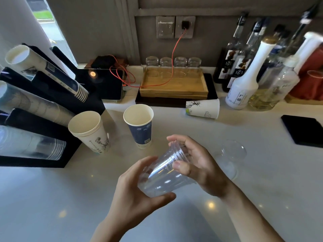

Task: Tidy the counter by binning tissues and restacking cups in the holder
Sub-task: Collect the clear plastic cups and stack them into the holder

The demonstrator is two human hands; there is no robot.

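Both hands hold a clear plastic cup stack (162, 173) tilted over the white counter (52, 198). My left hand (138, 194) cups its base; my right hand (195, 161) grips its rim end. Another clear plastic cup (230, 158) lies on the counter just right of my right hand. A blue paper cup (139, 126) and a white printed paper cup (90, 131) stand upright ahead. A white paper cup (202, 108) lies on its side further back. The black cup holder (35, 123) at the left carries slanted stacks of paper and clear cups. No tissues are visible.
A wooden tray (173, 84) with several upturned glasses sits at the back, crossed by a red cable (174, 49). Syrup bottles (244, 84) crowd the back right. A black mat (304, 130) lies at the right edge. A dark tablet (108, 84) rests behind the holder.
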